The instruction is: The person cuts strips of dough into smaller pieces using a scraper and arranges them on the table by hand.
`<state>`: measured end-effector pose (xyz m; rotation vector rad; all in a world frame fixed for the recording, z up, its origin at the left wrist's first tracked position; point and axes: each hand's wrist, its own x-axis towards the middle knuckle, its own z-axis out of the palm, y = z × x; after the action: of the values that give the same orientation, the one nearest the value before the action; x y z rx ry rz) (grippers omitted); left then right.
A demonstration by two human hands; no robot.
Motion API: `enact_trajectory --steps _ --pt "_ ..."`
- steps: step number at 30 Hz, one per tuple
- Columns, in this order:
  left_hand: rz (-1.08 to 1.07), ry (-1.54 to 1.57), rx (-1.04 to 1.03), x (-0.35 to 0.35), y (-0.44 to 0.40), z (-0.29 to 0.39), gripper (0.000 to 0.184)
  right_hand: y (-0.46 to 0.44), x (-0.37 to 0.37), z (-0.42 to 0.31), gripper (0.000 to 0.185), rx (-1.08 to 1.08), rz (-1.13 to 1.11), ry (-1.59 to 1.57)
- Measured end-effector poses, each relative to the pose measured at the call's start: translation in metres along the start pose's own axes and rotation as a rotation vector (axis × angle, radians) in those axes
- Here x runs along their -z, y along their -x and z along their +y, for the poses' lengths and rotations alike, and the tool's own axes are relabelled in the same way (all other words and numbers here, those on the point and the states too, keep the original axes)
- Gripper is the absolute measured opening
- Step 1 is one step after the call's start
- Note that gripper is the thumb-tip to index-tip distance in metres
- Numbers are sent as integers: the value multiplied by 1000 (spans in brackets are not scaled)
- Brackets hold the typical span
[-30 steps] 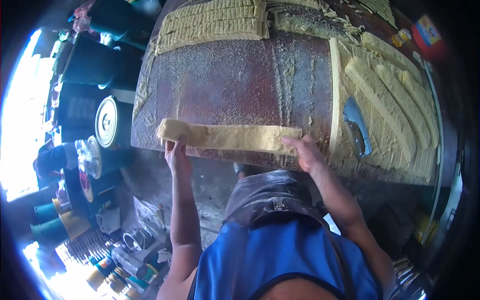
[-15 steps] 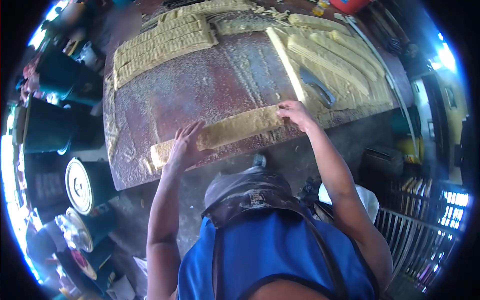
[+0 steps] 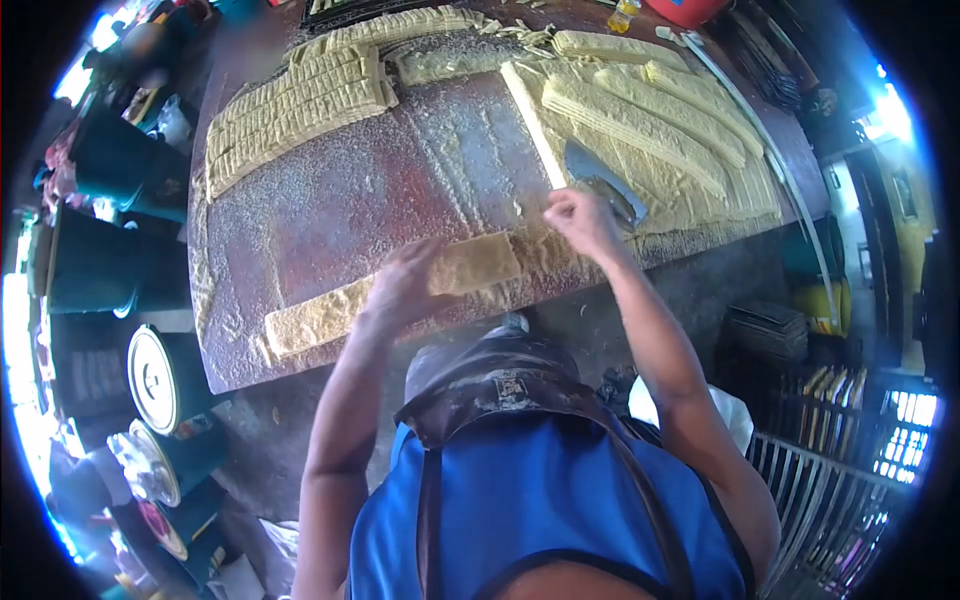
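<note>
A long, flat yellowish strip [image 3: 320, 318] lies along the front edge of the crumb-strewn table [image 3: 330, 230]. My left hand [image 3: 402, 285] is over the middle of this strip, its fingers apart and somewhat blurred. Beyond the strip's right end, my right hand [image 3: 585, 222] is raised with its fingers curled together; whatever may be between them is too small to make out. Just behind that hand, a dark blade with a handle [image 3: 608, 180] rests on a layered yellowish sheet [image 3: 690, 195].
Rows of cut pieces [image 3: 300, 115] sit at the back left. Thick strips [image 3: 640, 130] lie on the right, beside a long pale rod [image 3: 790, 185]. A bottle [image 3: 622, 15] and a red container [image 3: 688, 8] stand at the back. Lidded bins [image 3: 155, 380] line the left.
The strip was held up above the table and now lies on it. My right hand has let go of its right end. My left hand has moved right along it, and the view has shifted.
</note>
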<state>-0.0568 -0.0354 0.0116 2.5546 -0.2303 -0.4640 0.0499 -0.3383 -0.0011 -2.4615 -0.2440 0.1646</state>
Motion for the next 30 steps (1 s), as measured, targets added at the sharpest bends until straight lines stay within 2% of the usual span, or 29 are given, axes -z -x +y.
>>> enact_trajectory --steps 2,3,5,6,7,9,13,16,18,19,21,23,24,25,26,27,28,29,30 --pt "109 -113 -216 -39 -34 17 104 -12 28 34 52 -9 63 95" --pt "102 -121 -202 -44 -43 26 104 -14 38 46 52 -7 53 80" --pt "113 -107 -233 -52 -56 39 101 -19 55 67 51 112 125 499" --pt "135 -82 -217 -53 -56 41 97 -21 60 65 54 81 2 469" --pt "122 -87 -204 -52 -55 40 97 -28 60 70 54 79 -10 455" --pt "138 -77 -167 -52 -49 38 96 -40 59 78 59 162 -189 277" --pt "157 -157 -161 -53 -53 54 98 -46 61 66 56 151 -238 393" --pt "70 -141 -129 -48 -58 55 103 -45 67 47 56 191 -142 510" --pt "84 -117 -135 -54 -59 50 103 -33 69 22 50 177 27 338" --pt "100 -101 -143 -54 -58 49 104 -25 64 9 50 169 23 341" --pt "93 -79 -155 -48 -59 51 101 -7 48 -18 47 75 -209 23" --pt "76 -46 -174 -36 -58 53 98 9 -8 -7 42 111 -212 48" --pt "120 6 -160 -31 -57 53 89 14 -24 -13 41 148 -100 111" --pt "167 57 -149 -26 -59 49 81 19 -27 -13 41 127 -97 127" --pt "243 67 -200 -23 -63 43 57 22 -28 -13 41 84 -99 95" --pt "230 90 -214 -18 -65 44 57 26 -23 -21 40 40 -105 64" --pt "132 165 -183 -9 -64 49 49 30 -10 -41 40 -87 -156 53" --pt "36 235 -157 -5 -66 49 42 37 -2 -58 40 -115 -154 68" --pt "55 264 -217 -10 -69 44 36 48 4 -73 39 -193 -182 40"
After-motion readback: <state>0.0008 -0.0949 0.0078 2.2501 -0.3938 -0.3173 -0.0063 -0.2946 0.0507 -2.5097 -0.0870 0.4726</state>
